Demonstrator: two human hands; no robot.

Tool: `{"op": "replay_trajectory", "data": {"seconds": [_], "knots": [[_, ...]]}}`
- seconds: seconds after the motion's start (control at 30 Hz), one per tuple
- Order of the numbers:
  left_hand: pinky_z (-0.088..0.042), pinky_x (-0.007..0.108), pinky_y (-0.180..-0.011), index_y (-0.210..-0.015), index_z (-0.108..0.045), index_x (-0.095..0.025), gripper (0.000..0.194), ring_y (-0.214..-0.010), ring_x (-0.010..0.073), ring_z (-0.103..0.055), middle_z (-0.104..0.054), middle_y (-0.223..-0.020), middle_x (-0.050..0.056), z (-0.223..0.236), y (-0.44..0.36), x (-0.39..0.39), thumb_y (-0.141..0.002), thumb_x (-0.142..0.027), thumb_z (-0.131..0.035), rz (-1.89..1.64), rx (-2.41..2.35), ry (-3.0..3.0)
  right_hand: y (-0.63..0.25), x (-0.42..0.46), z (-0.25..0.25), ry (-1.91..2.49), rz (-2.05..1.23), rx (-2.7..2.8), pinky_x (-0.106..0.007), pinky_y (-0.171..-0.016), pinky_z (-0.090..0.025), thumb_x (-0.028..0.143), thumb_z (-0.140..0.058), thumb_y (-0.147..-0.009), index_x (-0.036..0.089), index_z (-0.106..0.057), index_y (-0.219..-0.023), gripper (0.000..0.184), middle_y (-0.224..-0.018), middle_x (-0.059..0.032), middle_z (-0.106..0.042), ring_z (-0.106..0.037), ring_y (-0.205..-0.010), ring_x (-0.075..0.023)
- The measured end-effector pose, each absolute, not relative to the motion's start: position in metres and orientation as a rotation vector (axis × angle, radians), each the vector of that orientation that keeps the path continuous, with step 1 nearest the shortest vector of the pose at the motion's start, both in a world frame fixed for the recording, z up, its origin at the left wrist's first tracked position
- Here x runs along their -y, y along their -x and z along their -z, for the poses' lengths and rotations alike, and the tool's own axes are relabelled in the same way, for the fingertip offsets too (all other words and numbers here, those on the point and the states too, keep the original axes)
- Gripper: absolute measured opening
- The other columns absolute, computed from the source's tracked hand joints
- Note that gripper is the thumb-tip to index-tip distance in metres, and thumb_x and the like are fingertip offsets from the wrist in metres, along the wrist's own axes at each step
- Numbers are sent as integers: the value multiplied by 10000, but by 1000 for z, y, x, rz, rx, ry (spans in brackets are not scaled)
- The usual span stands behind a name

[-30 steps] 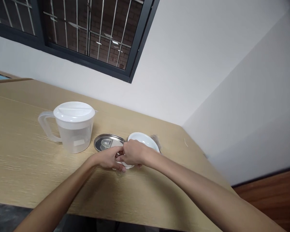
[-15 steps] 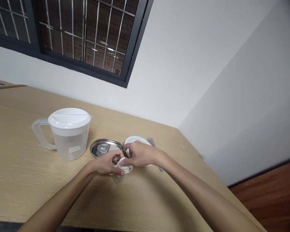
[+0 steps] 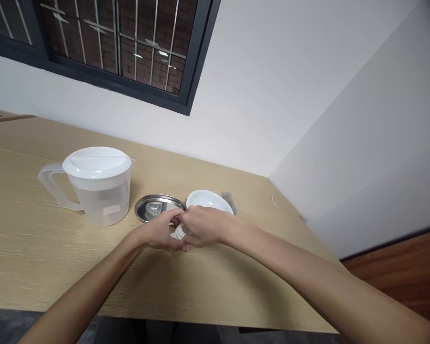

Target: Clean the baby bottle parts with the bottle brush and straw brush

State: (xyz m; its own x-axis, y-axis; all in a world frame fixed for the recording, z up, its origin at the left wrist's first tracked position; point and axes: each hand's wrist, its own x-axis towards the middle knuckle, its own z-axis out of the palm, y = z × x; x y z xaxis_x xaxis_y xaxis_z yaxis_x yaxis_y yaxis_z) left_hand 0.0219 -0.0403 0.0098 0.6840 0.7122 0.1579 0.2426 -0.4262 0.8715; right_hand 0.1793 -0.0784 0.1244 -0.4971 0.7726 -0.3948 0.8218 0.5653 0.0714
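Between both hands is a small white round piece with ringed edges (image 3: 179,232), like the neck or cap of a small bottle; most of it is hidden by fingers. My left hand (image 3: 160,230) is closed around its left side, thumb in front. From the right and above, my right hand (image 3: 205,225) grips it with bent fingers. Just behind my left hand lies a round steel tray (image 3: 140,216) with a small clear plastic cup (image 3: 153,209) on its side in it. A white bowl (image 3: 210,198) stands directly behind my right hand, which covers its front.
A clear plastic pitcher (image 3: 102,205) with a white lid stands left of the tray, handle pointing left. A small greyish clear item (image 3: 230,199) lies behind the bowl. The wooden table (image 3: 57,267) meets a white wall below a barred window (image 3: 118,43).
My right hand has turned over the white piece, covering more of it, with its fingers now more curled. The whole view has tilted slightly, showing the table's front edge more.
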Motion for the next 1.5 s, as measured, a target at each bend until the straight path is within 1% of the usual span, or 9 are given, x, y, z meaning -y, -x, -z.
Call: {"op": "replay_trajectory", "data": {"seconds": [0.27,0.4,0.6,0.7,0.77,0.9,1.1,1.33,1.5], "knots": [[-483,341,-788,-1008,-611,-198,582,-932,250,-607,-652,-977,34,-15,-22,37,-505,-371,-845,-646,-678,-1976,-161,76,-126,-1601,310,-2252,-294,-561,-453,665,-465,-846,169,-734,-911,568,-685,-100,-694,-669,-662,-247],[-477,330,-751,-981,-598,-198,530,-904,241,-605,-636,-966,23,-17,-20,38,-530,-356,-828,-587,-694,-1949,-158,79,-128,-1653,236,-2230,-334,-621,-464,730,-358,-857,188,-735,-863,661,-711,-112,-699,-673,-745,-279],[-460,286,-697,-876,-564,-207,427,-837,203,-616,-629,-881,-10,-18,-19,42,-571,-356,-823,-575,-672,-1902,-178,84,-135,-1785,47,-2227,-318,-609,-423,782,-475,-764,170,-698,-713,653,-681,-100,-662,-638,-650,-244],[-476,299,-739,-895,-568,-206,446,-880,212,-634,-656,-922,6,-19,-18,42,-570,-356,-834,-582,-631,-1871,-192,81,-141,-1675,209,-2388,-294,-645,-417,676,-612,-753,193,-701,-923,519,-825,-72,-672,-629,-733,-218],[-487,318,-771,-954,-595,-206,480,-910,228,-640,-669,-971,23,-20,-18,42,-568,-356,-839,-593,-636,-1884,-198,77,-142,-1451,431,-2576,-267,-682,-420,481,-722,-754,244,-648,-1120,442,-1005,-47,-651,-618,-807,-181],[-499,356,-836,-1072,-615,-205,588,-989,265,-642,-674,-1067,46,-21,-18,42,-554,-361,-847,-594,-660,-1898,-200,69,-132,-1142,617,-2656,-259,-733,-431,224,-751,-755,263,-628,-1182,446,-1064,-42,-583,-591,-866,-169],[-495,378,-857,-1115,-608,-215,696,-1036,298,-618,-657,-1134,61,-12,-20,40,-486,-358,-870,-643,-741,-2051,-198,69,-121,-1079,544,-2715,-334,-873,-435,118,-701,-759,265,-631,-1177,448,-1190,-51,-547,-585,-1000,-215],[-470,355,-866,-1163,-607,-235,718,-1062,300,-607,-659,-1175,55,-8,-22,37,-500,-361,-852,-631,-725,-2123,-194,85,-127,-1051,339,-2779,-263,-785,-430,14,-611,-752,208,-690,-1028,346,-1139,-36,-630,-612,-954,-221],[-459,316,-707,-1016,-626,-199,536,-861,255,-627,-681,-968,46,-11,-24,40,-530,-341,-802,-561,-776,-2113,-192,77,-119,-1107,317,-2706,-267,-743,-437,227,-690,-783,170,-699,-1049,272,-979,-68,-702,-638,-879,-213]]}}
